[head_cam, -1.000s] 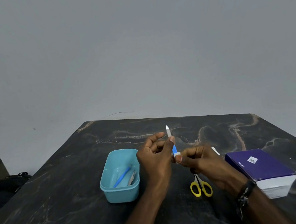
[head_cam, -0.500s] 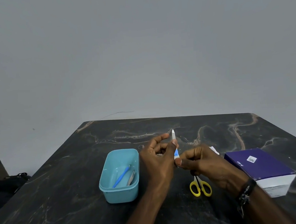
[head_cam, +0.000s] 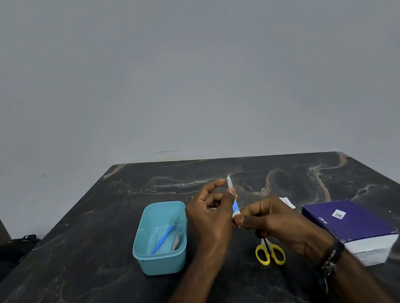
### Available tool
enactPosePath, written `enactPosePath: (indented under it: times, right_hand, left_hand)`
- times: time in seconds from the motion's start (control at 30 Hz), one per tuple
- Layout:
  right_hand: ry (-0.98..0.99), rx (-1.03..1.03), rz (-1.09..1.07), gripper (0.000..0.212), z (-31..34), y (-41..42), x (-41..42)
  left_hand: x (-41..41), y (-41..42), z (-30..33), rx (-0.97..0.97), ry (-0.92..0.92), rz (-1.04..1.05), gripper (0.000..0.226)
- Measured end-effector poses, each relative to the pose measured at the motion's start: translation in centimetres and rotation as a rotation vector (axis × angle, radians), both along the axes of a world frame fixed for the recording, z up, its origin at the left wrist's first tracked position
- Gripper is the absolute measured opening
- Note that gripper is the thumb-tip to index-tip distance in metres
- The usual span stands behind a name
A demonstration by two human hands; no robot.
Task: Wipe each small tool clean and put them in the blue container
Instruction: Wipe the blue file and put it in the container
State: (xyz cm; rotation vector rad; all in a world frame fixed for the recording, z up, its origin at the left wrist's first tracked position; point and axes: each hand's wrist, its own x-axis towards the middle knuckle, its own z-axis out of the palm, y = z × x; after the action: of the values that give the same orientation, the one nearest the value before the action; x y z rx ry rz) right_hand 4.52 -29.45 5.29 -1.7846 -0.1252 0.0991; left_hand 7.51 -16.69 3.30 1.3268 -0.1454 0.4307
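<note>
- We could not tell the sort of room; it looked plain and indoor.
- We saw only a dark marbled table (head_cam: 104, 235) against a bare grey wall (head_cam: 185, 66).

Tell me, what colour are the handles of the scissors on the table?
Yellow. The scissors lie on the dark table; the head view shows their loops clearly.
</note>
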Motion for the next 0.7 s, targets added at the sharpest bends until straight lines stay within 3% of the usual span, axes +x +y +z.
enactPosePath:
  times: [0.2, 0.5, 0.7]
  right_hand:
    - [-0.081, 0.113, -0.108, 0.017, -0.17, -0.04, 0.4]
    - [0.029, -0.057, 0.029, 0.013, -0.3, -0.18, 0.21]
    - [-0.045, 0.102, -0.07, 0.017, -0.37, -0.16, 0.51]
  left_hand:
    - [-0.61, -0.59, 0.37, -0.038, -0.026, -0.061, 0.019]
    - [-0.05, -0.08, 0.27, -0.039, -0.004, 0.003, 0.021]
    - [-0.71, -0.53, 0.49, -0.056, -0.001, -0.08, 0.019]
